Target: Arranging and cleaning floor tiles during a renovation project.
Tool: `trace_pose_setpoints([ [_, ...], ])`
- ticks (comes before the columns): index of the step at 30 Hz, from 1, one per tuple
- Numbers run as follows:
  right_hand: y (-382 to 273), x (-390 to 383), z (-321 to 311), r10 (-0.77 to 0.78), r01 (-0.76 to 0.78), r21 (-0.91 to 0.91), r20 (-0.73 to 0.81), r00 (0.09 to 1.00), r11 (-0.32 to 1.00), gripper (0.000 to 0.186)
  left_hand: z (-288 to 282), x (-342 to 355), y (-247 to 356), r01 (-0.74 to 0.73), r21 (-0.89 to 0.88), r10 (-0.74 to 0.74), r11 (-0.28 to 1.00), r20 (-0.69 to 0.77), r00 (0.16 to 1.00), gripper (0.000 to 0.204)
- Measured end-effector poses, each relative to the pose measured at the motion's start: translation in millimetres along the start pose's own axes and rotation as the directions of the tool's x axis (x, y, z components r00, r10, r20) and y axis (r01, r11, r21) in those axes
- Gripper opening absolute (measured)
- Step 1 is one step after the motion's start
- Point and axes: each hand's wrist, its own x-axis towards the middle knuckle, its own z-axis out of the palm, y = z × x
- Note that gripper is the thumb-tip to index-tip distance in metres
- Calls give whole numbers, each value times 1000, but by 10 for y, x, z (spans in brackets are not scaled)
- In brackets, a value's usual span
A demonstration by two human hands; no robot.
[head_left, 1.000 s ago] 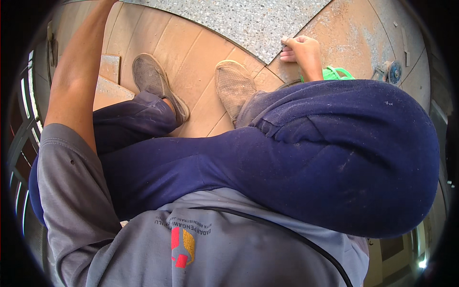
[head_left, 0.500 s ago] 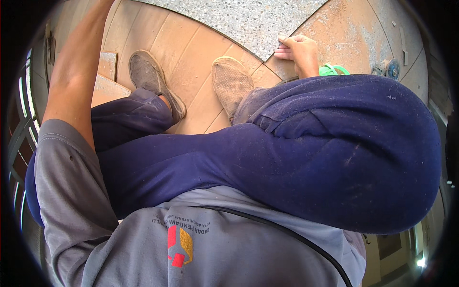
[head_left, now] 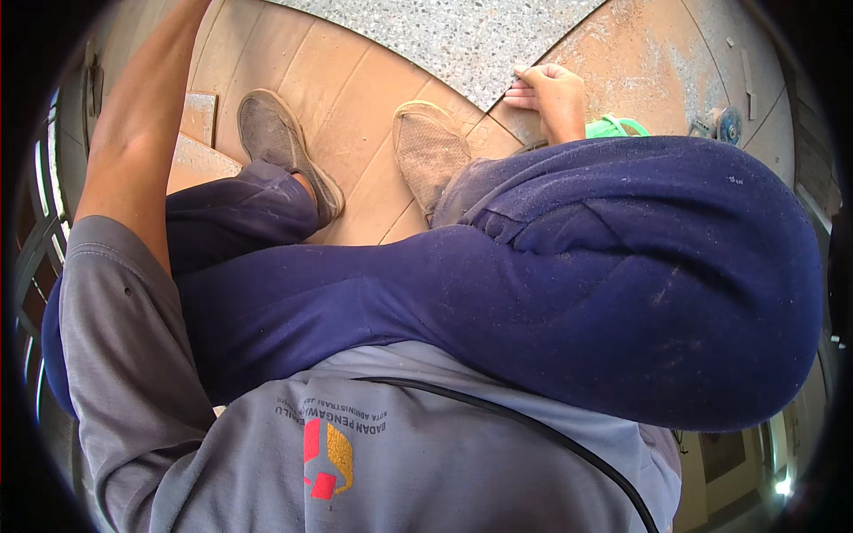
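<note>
A large grey speckled tile [head_left: 462, 44] lies at the top, one corner pointing toward me and its far part cut off by the picture's edge. Beside that corner, my right hand [head_left: 553, 93] is closed on the tile's right edge, thumb near the top face and fingers bunched at the side. My left forearm [head_left: 147, 115] reaches up past the top left edge, so my left hand is out of sight. Just behind the right wrist is a green curved thing [head_left: 617, 126], partly hidden by my raised knee.
Dusty orange-brown floor tiles [head_left: 346, 89] spread around my two shoes. Cut tile pieces [head_left: 197, 120] lie by my left forearm. A tool with a round blue disc [head_left: 729, 127] rests at the right, below a thin pale strip [head_left: 748, 84]. My bent knee [head_left: 711, 266] fills the right side.
The whole view has shifted slightly. My right hand keeps the same hold at the tile's edge, and no clear movement of the tile shows.
</note>
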Motion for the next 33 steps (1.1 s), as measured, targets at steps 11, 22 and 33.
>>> trace_pose_setpoints([
  [11, 92, 32, -25, 21, -21, 10, -48, 999, 1000, 15, 138, 40, -21, 41, -84, -38, 996, 45, 998, 28],
  [22, 42, -14, -17, -31, 27, -34, -115, 993, 999, 15, 109, -14, 173, 85, -20, -82, 996, 132, 988, 36],
  [33, 81, -55, -103, -117, 109, -75, -115, 986, 991, 15, 99, -8, 275, 82, -42, -78, 996, 101, 992, 37],
])
